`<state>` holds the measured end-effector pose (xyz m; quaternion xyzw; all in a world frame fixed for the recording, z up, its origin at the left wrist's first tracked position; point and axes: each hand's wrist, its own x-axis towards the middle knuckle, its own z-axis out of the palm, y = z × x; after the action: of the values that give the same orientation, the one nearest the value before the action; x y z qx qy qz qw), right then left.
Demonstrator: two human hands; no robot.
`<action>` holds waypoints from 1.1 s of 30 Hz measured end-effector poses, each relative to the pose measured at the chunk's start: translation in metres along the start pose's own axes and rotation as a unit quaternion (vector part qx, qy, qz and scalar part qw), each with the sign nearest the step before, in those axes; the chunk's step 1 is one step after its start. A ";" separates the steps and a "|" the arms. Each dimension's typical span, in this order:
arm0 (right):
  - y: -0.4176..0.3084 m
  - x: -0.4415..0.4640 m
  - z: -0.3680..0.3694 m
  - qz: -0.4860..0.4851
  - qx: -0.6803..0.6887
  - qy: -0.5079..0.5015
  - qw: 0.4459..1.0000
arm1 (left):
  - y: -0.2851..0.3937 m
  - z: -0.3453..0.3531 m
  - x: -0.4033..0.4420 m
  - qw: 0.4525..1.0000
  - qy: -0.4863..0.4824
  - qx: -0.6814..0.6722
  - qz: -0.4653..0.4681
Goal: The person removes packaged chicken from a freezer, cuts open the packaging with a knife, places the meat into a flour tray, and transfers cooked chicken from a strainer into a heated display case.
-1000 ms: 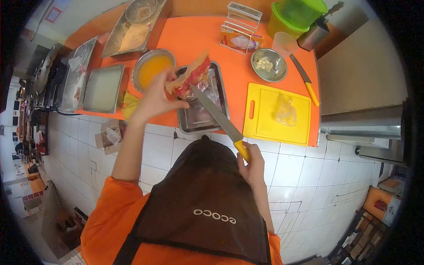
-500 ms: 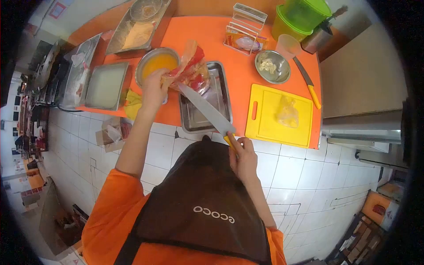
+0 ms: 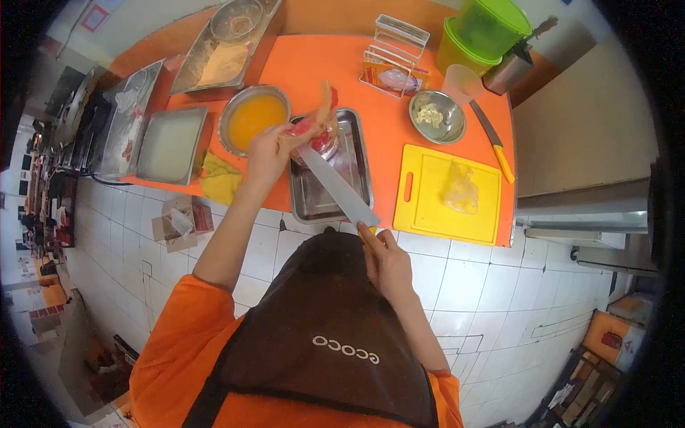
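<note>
My left hand [image 3: 267, 154] is closed on the gathered end of a clear plastic packet with red print [image 3: 320, 134], over the left side of a shallow metal tray [image 3: 314, 207]. What is inside the packet is hard to make out. In my right hand [image 3: 389, 262] is a large kitchen knife [image 3: 335, 184], gripped by its yellow handle. Its broad blade slants across the tray, and the tip is at the packet just beside my left fingers. Whether the tip has gone through the plastic is not visible.
Left are a bowl of orange liquid [image 3: 255, 120], a yellow cloth [image 3: 220, 178] and a pan of pale liquid [image 3: 170, 143]. A yellow cutting board [image 3: 432, 207] with a plastic bag [image 3: 462, 191], a metal bowl [image 3: 452, 127] and a second knife [image 3: 492, 139] are on the right.
The packet and my left hand have come down slightly, and the packet's upper part has folded differently. The knife tip stays against it. The whole view has shifted a little.
</note>
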<state>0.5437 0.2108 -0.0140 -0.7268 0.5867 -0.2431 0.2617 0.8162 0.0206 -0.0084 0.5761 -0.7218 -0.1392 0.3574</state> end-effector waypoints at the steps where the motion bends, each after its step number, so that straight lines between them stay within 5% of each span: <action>1: -0.003 -0.001 0.000 0.010 -0.015 0.001 1.000 | 0.000 0.002 -0.002 1.000 0.003 -0.004 0.007; 6: -0.016 0.023 0.007 0.016 -0.040 0.052 0.998 | 0.023 0.027 -0.015 0.991 0.007 -0.002 0.136; 12: -0.010 0.097 0.013 -0.027 -0.089 0.051 0.994 | 0.056 0.038 -0.024 0.995 -0.017 -0.091 -0.032; 18: -0.010 0.107 0.004 -0.037 -0.094 0.054 0.993 | 0.031 0.026 -0.032 0.991 0.059 -0.117 -0.007; 21: -0.012 0.103 -0.006 0.010 -0.069 0.035 0.997 | 0.025 0.013 -0.033 0.989 0.040 -0.124 -0.070; 27: 0.001 0.168 0.018 -0.035 -0.141 0.143 0.979 | 0.009 0.005 -0.040 0.993 0.086 -0.076 0.025; 30: 0.032 0.213 -0.012 -0.083 -0.060 0.194 0.976 | 0.008 -0.002 -0.042 0.983 0.097 -0.144 -0.060; 33: 0.017 0.204 -0.048 -0.015 0.036 0.081 0.996 | -0.007 0.006 -0.036 0.972 0.136 -0.176 -0.074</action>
<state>0.5389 0.0034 0.0195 -0.7038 0.5856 -0.3259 0.2355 0.8205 0.0506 -0.0299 0.5696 -0.5858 -0.2108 0.5367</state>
